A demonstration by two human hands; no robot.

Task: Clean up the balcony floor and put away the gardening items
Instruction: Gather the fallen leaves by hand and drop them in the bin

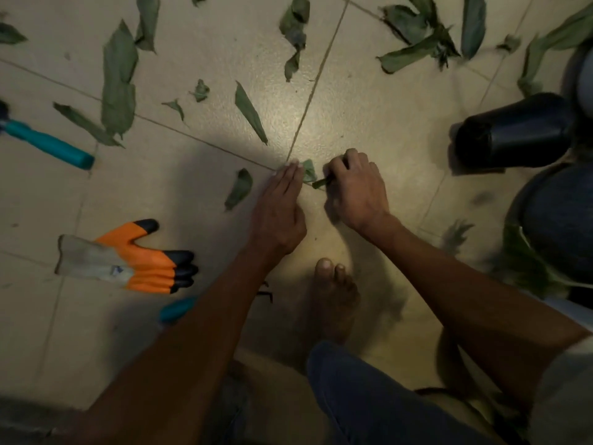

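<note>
Several torn green leaves lie scattered over the beige tiled floor. My left hand lies flat with straight fingers, its tips touching a small leaf piece at the tile joint. My right hand is curled beside it and grips green leaf scraps; one scrap sticks out from the fist. An orange and black gardening glove lies on the floor at the left.
A teal tool handle lies at the far left; another teal handle shows beside my left forearm. A black pot lies on its side at the right, beside dark containers. My bare foot stands below the hands.
</note>
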